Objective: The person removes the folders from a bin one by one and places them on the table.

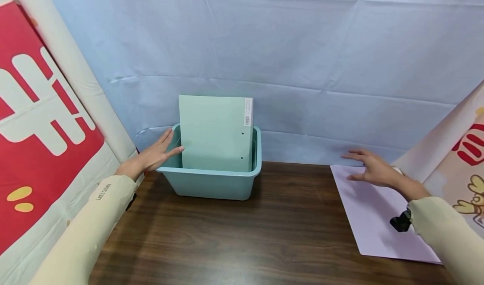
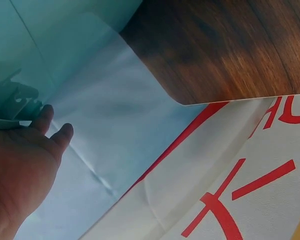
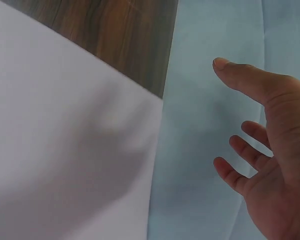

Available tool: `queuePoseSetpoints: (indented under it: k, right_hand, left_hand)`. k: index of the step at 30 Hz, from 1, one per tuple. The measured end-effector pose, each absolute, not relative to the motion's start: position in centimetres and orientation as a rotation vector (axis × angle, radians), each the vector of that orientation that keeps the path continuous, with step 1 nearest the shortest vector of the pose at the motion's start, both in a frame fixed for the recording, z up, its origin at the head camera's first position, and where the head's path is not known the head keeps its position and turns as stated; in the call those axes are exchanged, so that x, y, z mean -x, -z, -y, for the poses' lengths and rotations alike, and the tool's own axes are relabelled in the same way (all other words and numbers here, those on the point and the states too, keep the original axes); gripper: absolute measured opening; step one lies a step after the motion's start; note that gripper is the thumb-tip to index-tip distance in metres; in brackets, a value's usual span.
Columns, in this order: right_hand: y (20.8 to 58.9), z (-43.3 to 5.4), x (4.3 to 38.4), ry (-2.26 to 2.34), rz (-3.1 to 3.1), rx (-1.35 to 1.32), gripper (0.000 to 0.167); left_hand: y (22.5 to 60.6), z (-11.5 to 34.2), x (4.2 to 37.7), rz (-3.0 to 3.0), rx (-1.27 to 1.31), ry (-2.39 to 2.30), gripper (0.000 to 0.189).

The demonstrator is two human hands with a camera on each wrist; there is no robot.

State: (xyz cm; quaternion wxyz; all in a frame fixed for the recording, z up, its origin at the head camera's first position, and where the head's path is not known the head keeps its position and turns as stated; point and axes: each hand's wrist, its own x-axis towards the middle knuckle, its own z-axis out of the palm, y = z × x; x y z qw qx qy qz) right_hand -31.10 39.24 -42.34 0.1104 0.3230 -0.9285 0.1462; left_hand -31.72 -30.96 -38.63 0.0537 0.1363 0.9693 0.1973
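Observation:
A light green file folder (image 1: 213,132) with a white barcode label and two small holes stands upright in a blue-green plastic basin (image 1: 213,184). My left hand (image 1: 153,154) is at the basin's left rim, fingers stretched and thumb apart, pointing toward the folder. The left wrist view has that hand (image 2: 27,165) close beside the rim; whether it touches I cannot tell. On the right, a flat lilac folder or sheet (image 1: 372,218) lies on the table. Above its far end hovers my right hand (image 1: 372,167), fingers spread, holding nothing. The right wrist view shows its shadow on the lilac surface (image 3: 65,135).
The brown wood-grain table (image 1: 287,226) ends at a pale blue cloth (image 1: 295,87) hanging behind it. A red and white printed cloth (image 1: 49,121) hangs at the left, and another printed cloth (image 1: 453,180) at the right.

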Motion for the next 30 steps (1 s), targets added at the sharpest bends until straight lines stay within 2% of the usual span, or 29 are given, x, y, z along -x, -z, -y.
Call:
queuePoseSetpoints:
  k: [10,30]
  right_hand:
    - [41.5,-36.6,30.6,-0.426,2.761,-0.948,0.072]
    - [39.5,-31.4,30.4,-0.379,2.672,-1.165,0.071]
  left_hand:
    - [38.8,30.9,31.8,-2.954,-0.424,-0.590,0.090]
    - [38.7,31.0,31.8,-2.953,-0.427,-0.602,0.090]
